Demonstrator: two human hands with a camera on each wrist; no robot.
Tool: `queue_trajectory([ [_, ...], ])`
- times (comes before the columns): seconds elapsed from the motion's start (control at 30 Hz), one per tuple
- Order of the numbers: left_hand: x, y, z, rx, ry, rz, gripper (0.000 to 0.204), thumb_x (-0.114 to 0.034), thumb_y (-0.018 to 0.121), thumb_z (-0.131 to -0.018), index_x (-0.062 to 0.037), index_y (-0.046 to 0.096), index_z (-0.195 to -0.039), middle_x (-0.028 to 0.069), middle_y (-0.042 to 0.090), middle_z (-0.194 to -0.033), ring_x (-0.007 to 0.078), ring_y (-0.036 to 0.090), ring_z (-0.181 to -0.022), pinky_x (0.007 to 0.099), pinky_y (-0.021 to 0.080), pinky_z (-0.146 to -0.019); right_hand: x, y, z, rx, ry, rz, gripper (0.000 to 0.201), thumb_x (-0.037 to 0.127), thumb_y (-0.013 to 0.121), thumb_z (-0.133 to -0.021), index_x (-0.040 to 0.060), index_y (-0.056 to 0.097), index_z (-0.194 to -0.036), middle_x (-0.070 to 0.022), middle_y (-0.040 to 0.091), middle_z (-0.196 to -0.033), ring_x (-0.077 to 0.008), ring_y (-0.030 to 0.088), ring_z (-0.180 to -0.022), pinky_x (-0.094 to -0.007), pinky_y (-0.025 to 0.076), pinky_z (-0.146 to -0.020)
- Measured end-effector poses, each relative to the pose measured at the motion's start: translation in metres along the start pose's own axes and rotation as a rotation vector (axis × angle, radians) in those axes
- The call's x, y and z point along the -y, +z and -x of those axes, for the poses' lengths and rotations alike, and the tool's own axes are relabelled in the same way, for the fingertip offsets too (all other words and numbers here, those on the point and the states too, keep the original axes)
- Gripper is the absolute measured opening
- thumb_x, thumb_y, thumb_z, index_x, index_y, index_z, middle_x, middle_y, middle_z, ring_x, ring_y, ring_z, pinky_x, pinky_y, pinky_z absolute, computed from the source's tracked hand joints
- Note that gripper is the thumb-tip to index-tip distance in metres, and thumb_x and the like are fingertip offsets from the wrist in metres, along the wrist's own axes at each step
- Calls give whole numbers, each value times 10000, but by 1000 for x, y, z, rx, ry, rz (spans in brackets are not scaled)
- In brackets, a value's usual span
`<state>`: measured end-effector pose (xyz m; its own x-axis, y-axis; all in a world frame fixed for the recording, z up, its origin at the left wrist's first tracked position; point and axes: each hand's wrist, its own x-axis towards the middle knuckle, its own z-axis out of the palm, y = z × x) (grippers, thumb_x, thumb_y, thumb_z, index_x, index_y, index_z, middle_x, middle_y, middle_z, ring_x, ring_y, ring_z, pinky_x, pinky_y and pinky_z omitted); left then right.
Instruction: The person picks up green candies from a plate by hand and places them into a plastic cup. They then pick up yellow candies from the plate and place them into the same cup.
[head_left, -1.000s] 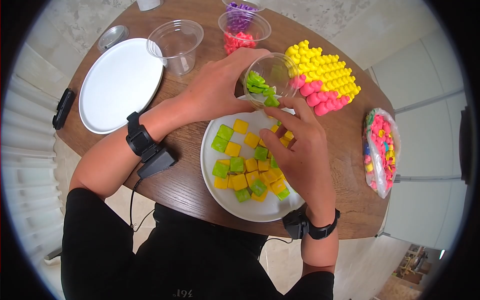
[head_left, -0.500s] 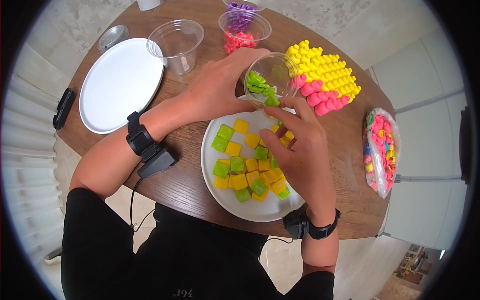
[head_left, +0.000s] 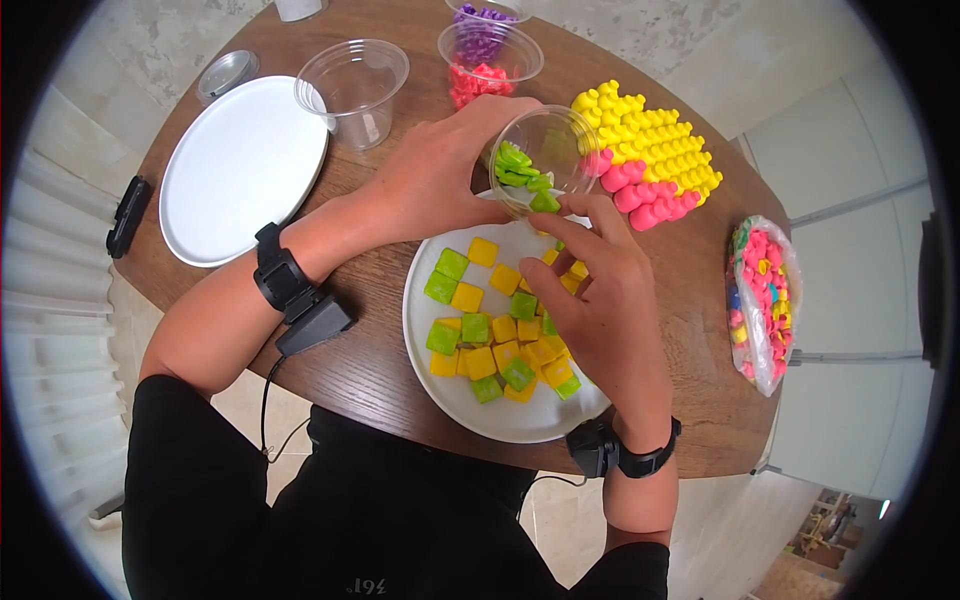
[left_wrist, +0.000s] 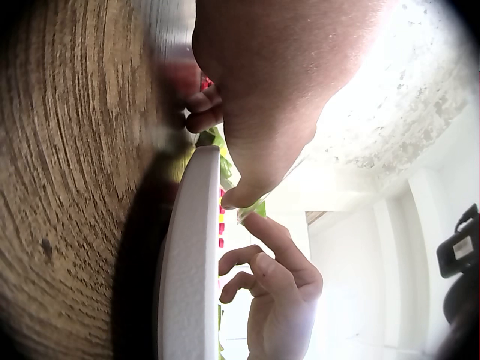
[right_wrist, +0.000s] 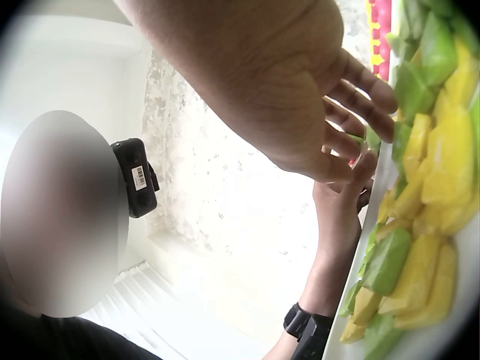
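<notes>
My left hand [head_left: 440,170] grips a clear plastic cup [head_left: 566,140], tilted over the front plate with its mouth toward me. Inside lie several small green square pieces [head_left: 514,168], some at the lower lip. My right hand [head_left: 615,310] is close to the cup's mouth, index fingertip right at the lip beside a green piece; its thumb stays apart. Beneath, the white plate [head_left: 432,388] bears many green and yellow squares [head_left: 504,355]. In the left wrist view, the right hand [left_wrist: 281,300] reaches up to the cup; the right wrist view shows its fingers [right_wrist: 367,109] loosely bent above the squares.
Left stands a bare white oval plate [head_left: 240,170], with an empty clear cup [head_left: 355,90] overlapping its edge. Behind are cups of red pieces [head_left: 478,82] and purple pieces [head_left: 478,40]. Yellow and pink bottle-shaped pieces [head_left: 640,130] stand right, near a filled plastic bag [head_left: 765,300].
</notes>
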<state>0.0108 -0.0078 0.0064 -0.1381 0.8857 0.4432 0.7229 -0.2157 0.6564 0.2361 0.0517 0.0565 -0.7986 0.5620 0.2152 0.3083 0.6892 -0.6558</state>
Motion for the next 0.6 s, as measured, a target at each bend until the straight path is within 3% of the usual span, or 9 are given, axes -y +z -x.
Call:
queue_trajectory([
  [0.07, -1, 0, 0, 4, -8, 2, 975, -194, 968, -712, -152, 498, -1566, 137, 590, -1550, 340, 645, -1348, 416, 561, -1069, -1, 0, 0, 2, 0, 3, 333, 38, 791, -892, -11, 770, -1220, -132, 661, -1287, -187, 706, -858, -306, 556, -671],
  [0.13, -2, -1, 0, 25, -48, 15, 977, -195, 969, -711, -154, 499, -1567, 137, 588, -1552, 341, 638, -1358, 418, 556, -1076, -1, 0, 0, -9, -8, 18, 333, 121, 786, -906, 29, 766, -1225, -141, 674, -1298, -308, 757, -831, -407, 601, -751],
  [0.6, 0, 0, 0, 10, -24, 19, 971, -169, 963, -708, -148, 502, -1562, 142, 589, -1549, 338, 628, -1373, 427, 540, -1106, -1, 1, 0, -6, -9, 10, 339, 110, 786, -900, 19, 760, -1225, -140, 672, -1294, -290, 749, -814, -406, 596, -743],
])
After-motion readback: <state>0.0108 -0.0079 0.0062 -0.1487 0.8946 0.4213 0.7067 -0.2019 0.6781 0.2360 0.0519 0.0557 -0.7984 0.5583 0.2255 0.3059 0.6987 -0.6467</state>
